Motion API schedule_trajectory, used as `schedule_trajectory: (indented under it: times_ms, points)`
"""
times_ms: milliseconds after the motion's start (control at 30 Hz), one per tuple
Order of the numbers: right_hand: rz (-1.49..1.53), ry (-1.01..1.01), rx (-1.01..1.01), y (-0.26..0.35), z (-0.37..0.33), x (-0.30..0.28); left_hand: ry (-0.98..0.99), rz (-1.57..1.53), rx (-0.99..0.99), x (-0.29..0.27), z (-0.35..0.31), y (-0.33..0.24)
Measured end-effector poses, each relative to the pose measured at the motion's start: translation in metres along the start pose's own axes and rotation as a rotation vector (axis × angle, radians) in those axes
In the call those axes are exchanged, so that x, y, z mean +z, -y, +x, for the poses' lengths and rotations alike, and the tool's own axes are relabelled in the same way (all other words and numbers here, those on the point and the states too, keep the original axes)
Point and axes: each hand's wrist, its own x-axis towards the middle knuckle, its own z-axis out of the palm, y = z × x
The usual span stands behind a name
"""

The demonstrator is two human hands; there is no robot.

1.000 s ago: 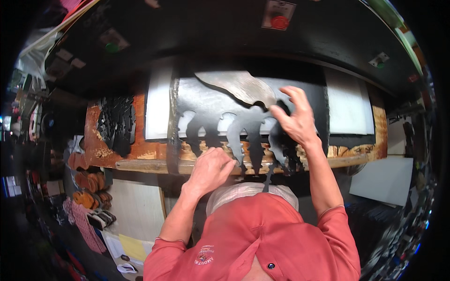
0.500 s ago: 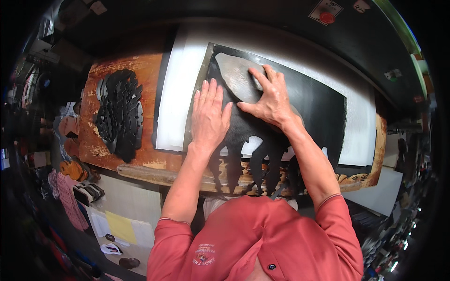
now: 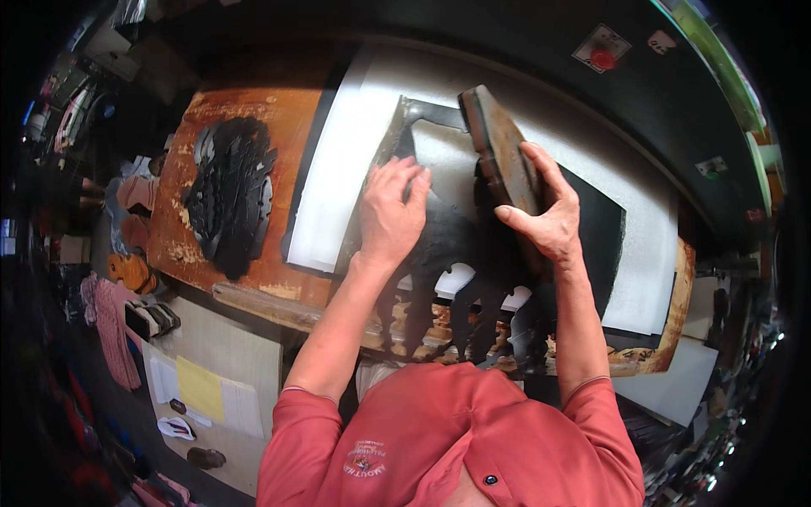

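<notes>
In my right hand (image 3: 545, 207) is a thick, flat metal-edged block (image 3: 500, 144), looking like a cutting die, tilted up on edge above a black sheet (image 3: 591, 203) that looks like leather. Its thumb and fingers grip the block's near side. Where the block lay, a pointed opening (image 3: 443, 152) in the sheet shows pale board beneath. My left hand (image 3: 393, 211) hovers at or touches the sheet's left part beside that opening. Its fingers are bent and slightly blurred, so any hold is unclear. Scalloped cut-outs (image 3: 456, 279) run along the sheet's near edge.
A white board (image 3: 325, 198) lies under the sheet on a worn wooden table (image 3: 169, 245). Stacked black cut pieces (image 3: 228, 194) sit on the left. A dark machine front with a red button (image 3: 602, 59) spans the far side. Papers (image 3: 203, 389) lie on a lower surface at left.
The block has been lifted from the sheet and tipped up to the right, uncovering the opening. My left hand has gone from lying flat to bent fingers.
</notes>
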Motion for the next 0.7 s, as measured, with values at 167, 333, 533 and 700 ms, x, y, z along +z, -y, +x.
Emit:
schedule_trajectory:
  times_ms: [167,333,533,700]
  points:
    - [-0.031,0.032,-0.045,-0.005,-0.001,0.001,0.177,-0.815,-0.435,0.013,0.043,-0.037]
    - [-0.035,0.054,-0.052,-0.005,0.0,-0.003,0.158,-0.99,-0.431,0.022,0.059,-0.044]
    - [-0.14,0.052,-0.069,-0.004,-0.002,-0.002,0.02,-0.776,-0.406,0.037,0.059,-0.01]
    - [0.453,-0.008,-0.013,0.005,-0.019,-0.024,-0.109,-0.359,-0.432,0.035,0.06,0.034]
